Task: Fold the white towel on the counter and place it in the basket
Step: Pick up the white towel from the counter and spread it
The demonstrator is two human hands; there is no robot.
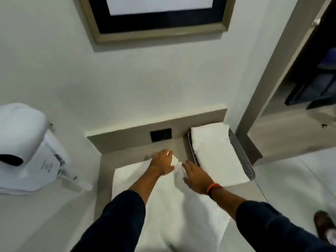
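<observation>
Head view: flat white cloth towel (163,206) spread on the beige counter (105,179). Left hand (162,163) pinches the towel's bunched far edge, fingers curled. Right hand (195,176) rests flat on it, fingers extended together. Perforated metal basket (241,155) beside, holding a folded white towel (212,148).

Soft white cloth with a matt, slightly nubby pile is seen in the towel (163,206) at lower centre. Perforated grey metal with a dull sheen forms the basket (241,155) at right. The counter (105,171) appears smooth and matt. Glossy white plastic is shown by the wall-mounted dryer (23,142) at left.
</observation>
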